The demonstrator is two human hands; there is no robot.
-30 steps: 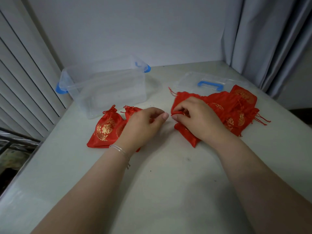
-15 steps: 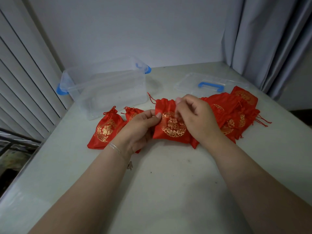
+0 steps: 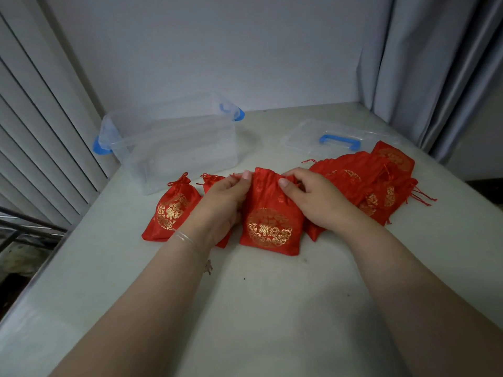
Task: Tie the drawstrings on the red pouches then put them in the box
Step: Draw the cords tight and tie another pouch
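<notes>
Pouch [image 3: 272,213] lay flat on table [image 3: 272,308], near box [image 3: 174,148]. Left hand [image 3: 221,202] and right hand [image 3: 315,200] pinched its top corners. Best: draw both strings outward evenly, then knot snugly.

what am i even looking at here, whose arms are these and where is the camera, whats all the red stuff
There is no machine here. The arms belong to a person, and the one camera sits on their head, looking forward and down, so you see roughly what they see.

On the pale table stands a clear plastic box with blue clips. Its lid lies off to the right. The red things are small cloth pouches with gold patterns. Two tied pouches lie by the box, and a pile of pouches waits on the right.

The left hand and right hand hold the top of a middle pouch, one at each side, fingers pinching near its opening.
</notes>
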